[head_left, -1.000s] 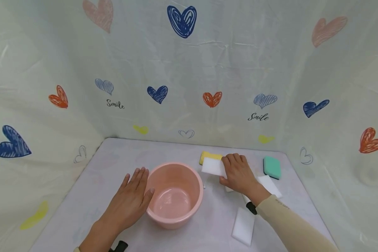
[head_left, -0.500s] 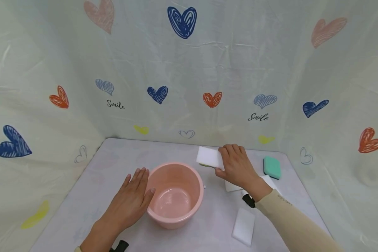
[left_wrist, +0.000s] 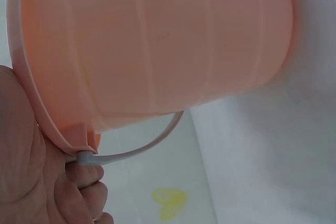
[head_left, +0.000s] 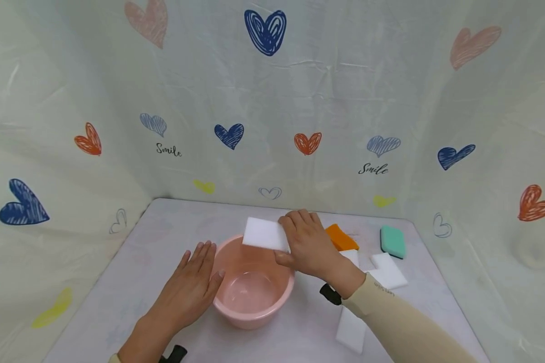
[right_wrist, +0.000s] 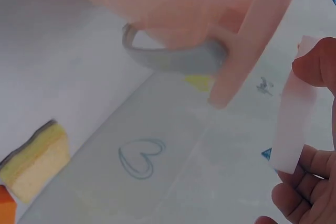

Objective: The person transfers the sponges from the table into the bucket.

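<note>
A pink plastic bucket (head_left: 250, 312) stands upright on the table. My left hand (head_left: 186, 290) rests against its left rim with the fingers straight. In the left wrist view, the palm (left_wrist: 26, 166) touches the rim beside the bucket's grey handle (left_wrist: 136, 153). My right hand (head_left: 311, 247) pinches a white rectangular sponge (head_left: 264, 233) between thumb and fingers, above the back right part of the bucket's rim. In the right wrist view, this sponge (right_wrist: 295, 114) is seen edge-on, apart from the bucket. The bucket's inside shows only bare pink floor.
To the right lie an orange sponge (head_left: 341, 238), a teal sponge (head_left: 392, 242) with a dark underside, and several white sponges (head_left: 388, 272). A yellow sponge (right_wrist: 37, 161) with a dark layer shows in the right wrist view. A heart-printed curtain (head_left: 272, 91) surrounds the table (head_left: 177, 217).
My right hand has lifted the white sponge and carried it left from the sponges to the bucket's rim. The orange sponge has come into sight. My left hand has stayed in place.
</note>
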A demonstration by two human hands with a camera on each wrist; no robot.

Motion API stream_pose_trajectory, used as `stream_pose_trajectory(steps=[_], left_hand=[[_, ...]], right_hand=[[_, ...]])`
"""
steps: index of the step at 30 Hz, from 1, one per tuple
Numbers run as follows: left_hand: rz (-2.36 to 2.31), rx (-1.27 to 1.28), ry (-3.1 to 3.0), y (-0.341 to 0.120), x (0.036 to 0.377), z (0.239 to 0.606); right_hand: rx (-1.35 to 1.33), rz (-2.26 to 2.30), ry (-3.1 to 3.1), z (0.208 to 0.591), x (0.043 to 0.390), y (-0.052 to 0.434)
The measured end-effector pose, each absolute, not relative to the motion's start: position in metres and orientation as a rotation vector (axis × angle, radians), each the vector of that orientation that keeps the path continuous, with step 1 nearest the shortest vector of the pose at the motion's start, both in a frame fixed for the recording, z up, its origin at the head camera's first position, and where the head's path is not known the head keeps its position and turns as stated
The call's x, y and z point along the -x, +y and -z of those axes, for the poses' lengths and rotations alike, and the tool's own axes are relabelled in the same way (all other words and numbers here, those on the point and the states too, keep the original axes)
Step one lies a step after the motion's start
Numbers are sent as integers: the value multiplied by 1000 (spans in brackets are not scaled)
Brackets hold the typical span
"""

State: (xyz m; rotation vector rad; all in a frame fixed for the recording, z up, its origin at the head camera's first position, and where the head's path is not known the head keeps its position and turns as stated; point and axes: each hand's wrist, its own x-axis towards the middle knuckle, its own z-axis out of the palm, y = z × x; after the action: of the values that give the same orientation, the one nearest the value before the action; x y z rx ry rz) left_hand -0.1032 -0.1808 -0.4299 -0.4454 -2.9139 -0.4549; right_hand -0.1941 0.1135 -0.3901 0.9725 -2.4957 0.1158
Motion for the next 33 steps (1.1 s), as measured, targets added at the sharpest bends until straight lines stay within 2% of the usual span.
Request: stream_pose_trajectory(steps=[14, 33], left_hand=[[444, 424, -2948, -180, 104, 430], [434, 420, -2931, -180, 103, 430]], right_hand=[[-1147, 6, -2665, 404, 182, 83], [-1166, 222, -2701, 413, 182, 75]])
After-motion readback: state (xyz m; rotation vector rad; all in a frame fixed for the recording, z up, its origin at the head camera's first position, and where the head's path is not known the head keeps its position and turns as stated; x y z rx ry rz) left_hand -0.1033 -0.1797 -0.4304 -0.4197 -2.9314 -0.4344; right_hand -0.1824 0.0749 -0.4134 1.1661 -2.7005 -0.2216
